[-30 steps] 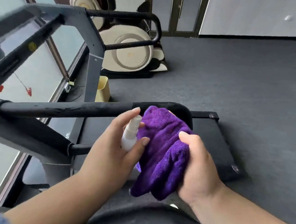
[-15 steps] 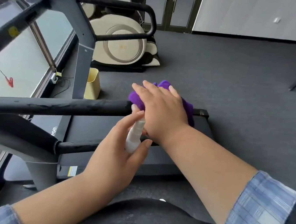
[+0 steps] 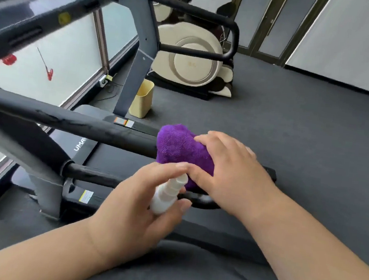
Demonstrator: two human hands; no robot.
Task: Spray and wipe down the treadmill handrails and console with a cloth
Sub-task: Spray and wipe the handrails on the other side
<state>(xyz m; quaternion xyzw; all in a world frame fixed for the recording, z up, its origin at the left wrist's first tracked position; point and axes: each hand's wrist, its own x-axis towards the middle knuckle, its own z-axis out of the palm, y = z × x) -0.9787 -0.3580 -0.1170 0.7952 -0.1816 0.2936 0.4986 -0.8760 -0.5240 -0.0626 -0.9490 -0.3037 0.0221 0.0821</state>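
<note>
The treadmill (image 3: 113, 155) fills the left of the view, its grey uprights and tilted console (image 3: 33, 10) rising toward the window, so the person stands at its rear corner where the padded rails end and are easiest to reach. The near handrail (image 3: 78, 124), a black foam-covered bar, runs from the left edge toward the centre; its rounded end is hidden under the purple cloth (image 3: 180, 150), which is bunched over the bar rather than laid flat, probably so the thick pile wraps the curve and takes in the whole circumference in one pass. The right hand (image 3: 228, 167) lies over the cloth with fingers curled down around it and the thumb tucked beneath, clamping cloth and rail end together; that hold looks suited to sliding or twisting along the bar. The left hand (image 3: 147, 204) hangs just below and beside it, fingers wrapped round a small white spray bottle (image 3: 166, 195) with the index finger laid over the top of the nozzle, kept close probably so more fluid can be added without setting anything down. The nozzle tip nearly meets the right thumb; I cannot tell whether they touch. A lower black bar (image 3: 98, 175) passes behind both hands. The far handrail (image 3: 192, 10) and the console appear not yet reached, so the wiping seems at an early stage.
</note>
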